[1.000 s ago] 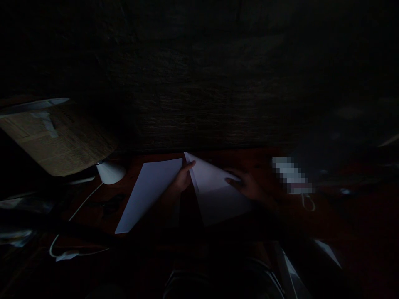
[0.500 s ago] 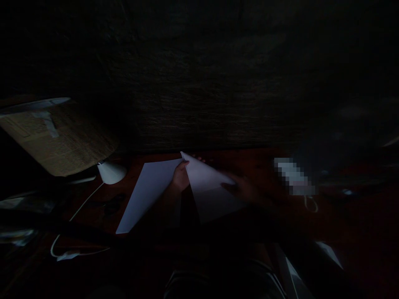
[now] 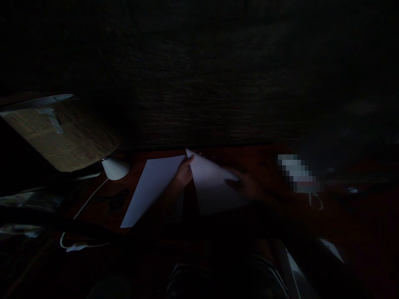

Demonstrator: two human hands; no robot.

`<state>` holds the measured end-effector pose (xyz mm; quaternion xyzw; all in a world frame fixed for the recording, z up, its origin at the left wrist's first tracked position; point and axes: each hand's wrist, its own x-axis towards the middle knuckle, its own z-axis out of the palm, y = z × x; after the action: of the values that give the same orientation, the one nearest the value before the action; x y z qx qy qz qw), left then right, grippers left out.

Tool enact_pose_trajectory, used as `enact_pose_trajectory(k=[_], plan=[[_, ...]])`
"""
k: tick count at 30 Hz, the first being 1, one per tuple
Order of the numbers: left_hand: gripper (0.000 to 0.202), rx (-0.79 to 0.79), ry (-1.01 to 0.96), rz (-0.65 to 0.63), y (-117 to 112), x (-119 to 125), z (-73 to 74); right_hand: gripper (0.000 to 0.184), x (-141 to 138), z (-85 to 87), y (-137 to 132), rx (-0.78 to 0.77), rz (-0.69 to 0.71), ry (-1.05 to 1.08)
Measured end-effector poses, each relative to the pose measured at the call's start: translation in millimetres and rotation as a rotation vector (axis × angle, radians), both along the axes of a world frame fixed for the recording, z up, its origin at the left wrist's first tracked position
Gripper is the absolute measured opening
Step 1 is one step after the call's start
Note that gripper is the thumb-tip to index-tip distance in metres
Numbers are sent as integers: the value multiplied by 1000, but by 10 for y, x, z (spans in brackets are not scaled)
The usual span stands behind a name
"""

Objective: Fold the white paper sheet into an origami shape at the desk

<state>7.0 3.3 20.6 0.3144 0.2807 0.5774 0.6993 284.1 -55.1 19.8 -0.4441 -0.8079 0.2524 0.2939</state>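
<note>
**Paper [image 3: 212,189] at my left hand [image 3: 183,174] and right hand [image 3: 245,185]**
Left pinches its top corner; right lies on it, grip unclear, near the counter's [image 3: 237,160] far edge.

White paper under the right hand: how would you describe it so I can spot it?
On the dark red tabletop, right of the white lamp base, lie two white paper panels. Yours is the right one, under the right hand, its pointed tip beside the left hand.

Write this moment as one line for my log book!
left hand: holds white paper | right hand: touches white paper | nearby: white lamp
</note>
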Motion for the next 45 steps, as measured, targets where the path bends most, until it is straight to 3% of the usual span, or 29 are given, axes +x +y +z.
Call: enact_pose_trajectory(k=[11, 25, 35, 40, 45], plan=[[27, 21, 11, 64, 25, -1, -49, 50, -21, 43, -11, -2, -73, -159], [21, -1, 34, 110, 64, -17, -103, 48, -44, 4, -1, 56, -5, -70], [31, 51, 86, 200, 66, 2, -179, 47, -6, 1, 13, 65, -27, -118], [45, 38, 267, 331, 64, 66, -280, 51, 157, -7, 93, 111, -95, -153], [64, 269, 547, 561, 15, 66, -197, 60, 205, -9, 147, 134, -43, -129]])
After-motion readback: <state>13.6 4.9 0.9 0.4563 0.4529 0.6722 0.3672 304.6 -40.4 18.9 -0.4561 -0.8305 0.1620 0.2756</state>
